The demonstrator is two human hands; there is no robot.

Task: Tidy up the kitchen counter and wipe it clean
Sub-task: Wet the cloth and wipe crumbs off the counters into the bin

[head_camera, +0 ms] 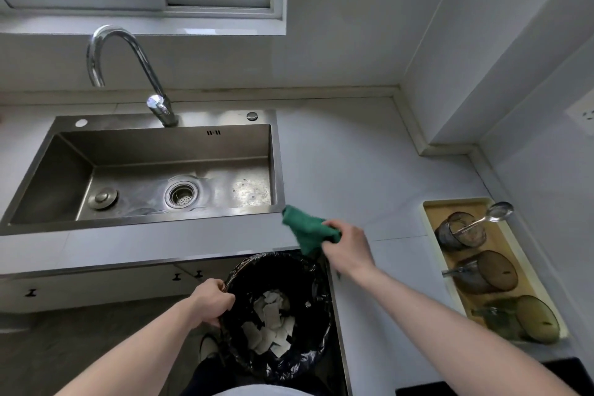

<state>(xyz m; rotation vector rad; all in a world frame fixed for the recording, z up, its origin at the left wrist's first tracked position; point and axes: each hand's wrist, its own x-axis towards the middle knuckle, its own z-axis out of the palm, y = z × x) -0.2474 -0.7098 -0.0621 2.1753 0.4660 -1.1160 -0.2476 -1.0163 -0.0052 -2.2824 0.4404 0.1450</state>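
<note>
Scraps lay in the bin [276, 315] (left hand [210, 300] gripping its rim), right hand [348, 247] clutching the cloth [307, 228]; wiping seemed left.

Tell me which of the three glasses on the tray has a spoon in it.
The far glass, at the tray's back end: a metal spoon sticks out of it. The middle glass and near glass don't have one.
</note>
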